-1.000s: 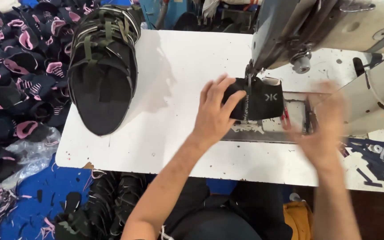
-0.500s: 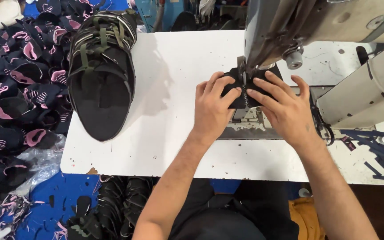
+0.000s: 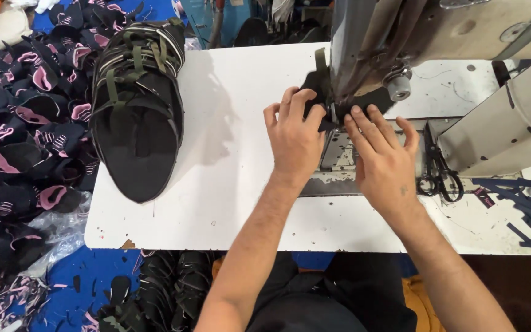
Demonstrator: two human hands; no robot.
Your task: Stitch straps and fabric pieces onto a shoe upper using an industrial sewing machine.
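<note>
A: Where were the 2 hands at that moment?

B: Both lay flat on a black fabric piece (image 3: 314, 92) under the head of the sewing machine (image 3: 401, 37). The left hand (image 3: 294, 132) pressed its near-left edge with fingers spread, not clamped around it; the right hand (image 3: 383, 157) pressed just right of the needle area, fingertips touching the cloth.

A: And the piece itself?

B: It sat on the machine's bed at the needle, partly hidden by the machine head. An olive strap stuck up from it.

A: How far along did the work look?

B: I'd judge it mid-seam on 1 piece. A stack of black pieces with olive straps (image 3: 136, 104) lay on the white table (image 3: 235, 184), well apart to the left. Black and pink pieces (image 3: 26, 123) were heaped beyond the table's edge. Scissors (image 3: 437, 172) rested just beside the right hand.
</note>
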